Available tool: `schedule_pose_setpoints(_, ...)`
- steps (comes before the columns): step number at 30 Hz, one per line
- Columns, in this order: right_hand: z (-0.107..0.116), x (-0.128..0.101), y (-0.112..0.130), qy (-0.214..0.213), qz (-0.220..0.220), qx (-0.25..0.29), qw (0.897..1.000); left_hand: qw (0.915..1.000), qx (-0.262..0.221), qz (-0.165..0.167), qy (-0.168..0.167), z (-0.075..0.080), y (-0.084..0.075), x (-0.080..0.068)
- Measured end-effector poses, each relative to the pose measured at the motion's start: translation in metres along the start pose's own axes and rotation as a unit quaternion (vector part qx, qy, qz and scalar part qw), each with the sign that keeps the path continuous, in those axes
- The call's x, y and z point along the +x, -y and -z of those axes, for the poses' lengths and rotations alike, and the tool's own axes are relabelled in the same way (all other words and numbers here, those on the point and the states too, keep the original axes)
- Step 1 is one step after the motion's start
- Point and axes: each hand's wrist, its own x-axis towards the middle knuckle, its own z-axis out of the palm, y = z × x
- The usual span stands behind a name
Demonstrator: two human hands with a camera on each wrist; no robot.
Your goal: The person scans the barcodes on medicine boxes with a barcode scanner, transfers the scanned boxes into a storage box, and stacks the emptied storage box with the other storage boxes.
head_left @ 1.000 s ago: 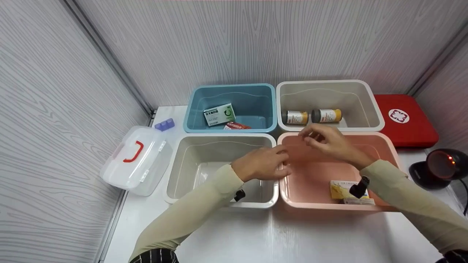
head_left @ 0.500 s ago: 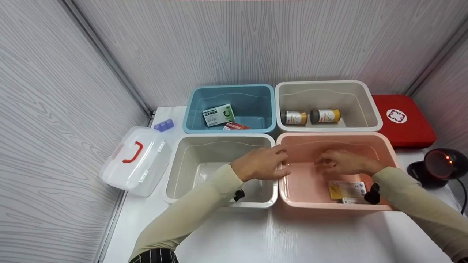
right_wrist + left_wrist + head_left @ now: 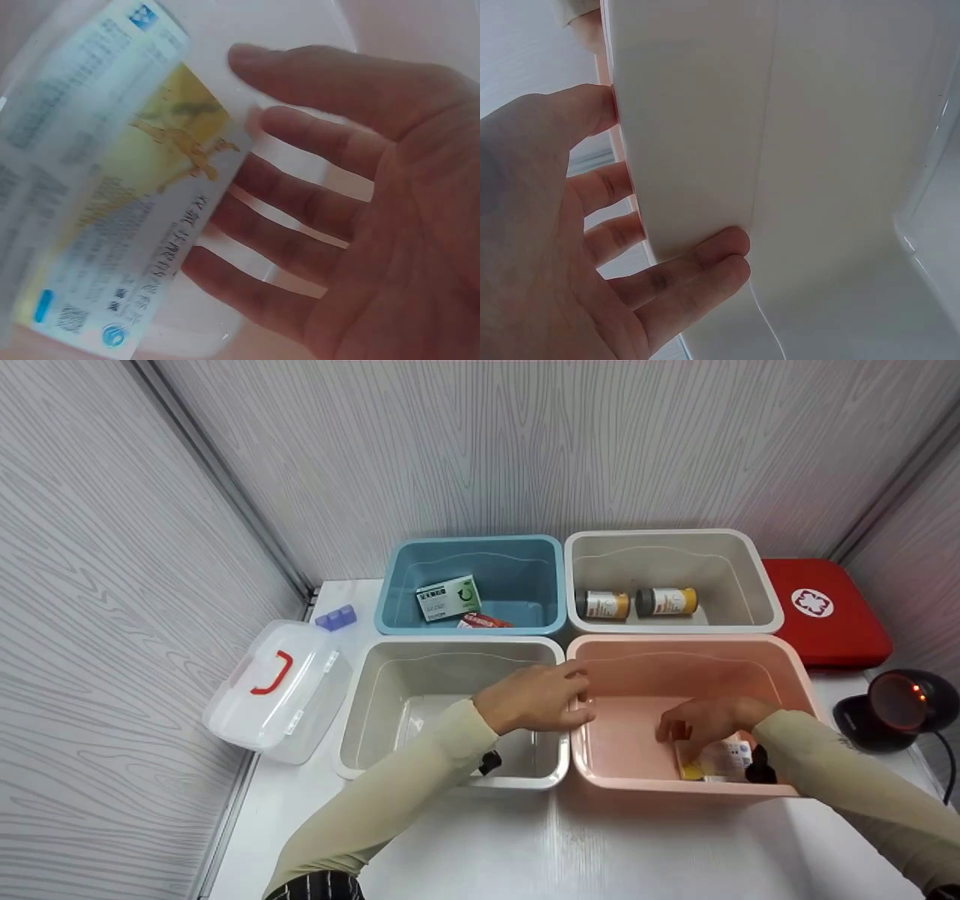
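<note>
My right hand (image 3: 712, 720) is down inside the pink bin (image 3: 600, 776), above a yellow and white medicine box (image 3: 150, 210). In the right wrist view its fingers are extended, and some fingertips touch or nearly touch the box's edge; the thumb stands apart. A second, white box at the bin's front wall is mostly hidden in the head view. My left hand (image 3: 536, 697) rests on the rim between the pink bin and the front grey bin (image 3: 450, 639). In the left wrist view two of its fingers lie against the grey wall (image 3: 697, 150), others touch the rim.
Behind stand a blue bin (image 3: 525, 570) with a green-white box (image 3: 450, 598) and a red box (image 3: 484, 621), and a grey bin (image 3: 675, 536) holding two bottles. A clear case (image 3: 281, 690) is at left; a red first-aid case (image 3: 847, 622) and a black scanner (image 3: 896, 709) at right.
My right hand has moved from the pink bin's back rim down and forward into it, to the yellow and white medicine box. The left hand has stayed put.
</note>
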Motion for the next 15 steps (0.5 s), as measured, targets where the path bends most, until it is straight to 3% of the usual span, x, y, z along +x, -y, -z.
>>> schedule_pose_setpoints(7, 0.006, -0.006, 0.003, -0.016, 0.001, -0.025, 1.0, 1.0, 0.003, 0.004, 0.002, 0.001, -0.001, -0.001)
schedule_pose_setpoints(11, 0.018, -0.017, 0.003, -0.073, 0.063, -0.043, 0.994, 1.0, 0.005, 0.005, 0.003, 0.001, -0.001, -0.001)
schedule_pose_setpoints(15, 0.03, -0.031, 0.006, -0.144, 0.107, -0.024, 0.983, 1.0, 0.007, 0.006, 0.001, 0.0, 0.0, -0.001)
